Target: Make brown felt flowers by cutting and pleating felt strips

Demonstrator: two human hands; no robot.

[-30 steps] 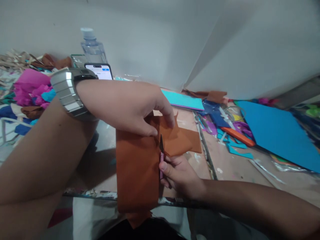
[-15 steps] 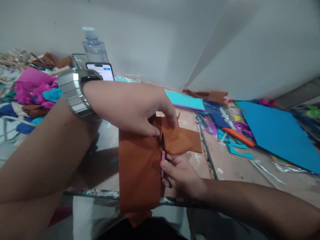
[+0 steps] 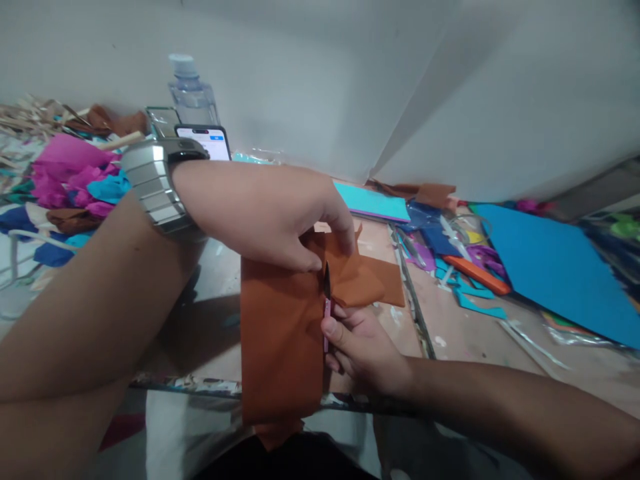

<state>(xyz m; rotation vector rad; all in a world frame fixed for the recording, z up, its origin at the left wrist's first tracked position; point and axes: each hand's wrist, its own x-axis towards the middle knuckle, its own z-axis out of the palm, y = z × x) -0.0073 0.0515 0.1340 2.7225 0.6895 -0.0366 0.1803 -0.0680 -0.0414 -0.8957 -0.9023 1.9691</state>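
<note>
A brown sheet [image 3: 283, 340], soft like crepe paper or cloth, lies folded on the table and hangs over its front edge. My left hand [image 3: 300, 220] reaches across from above, thumb and fingers curled down onto the sheet's upper part and holding it; some fingertips are hidden. In my right hand [image 3: 365, 347] is a slim knife [image 3: 327, 317] with a pink handle and a dark pointed blade. The blade points away from me, along the split between the large left part and the folded brown flap [image 3: 357, 283] on the right.
Behind my left wrist stand a phone [image 3: 205, 140] and a water bottle [image 3: 193, 93]. Crumpled coloured paper [image 3: 75, 170] is heaped at left. To the right lie a blue sheet [image 3: 555, 267], an orange-handled cutter [image 3: 475, 275] and turquoise scraps [image 3: 480, 307]. A turquoise stack [image 3: 375, 202] sits near the wall.
My left hand and forearm have shifted slightly to the right in view, and the sheet's left edge a little too. Both hands keep their holds.
</note>
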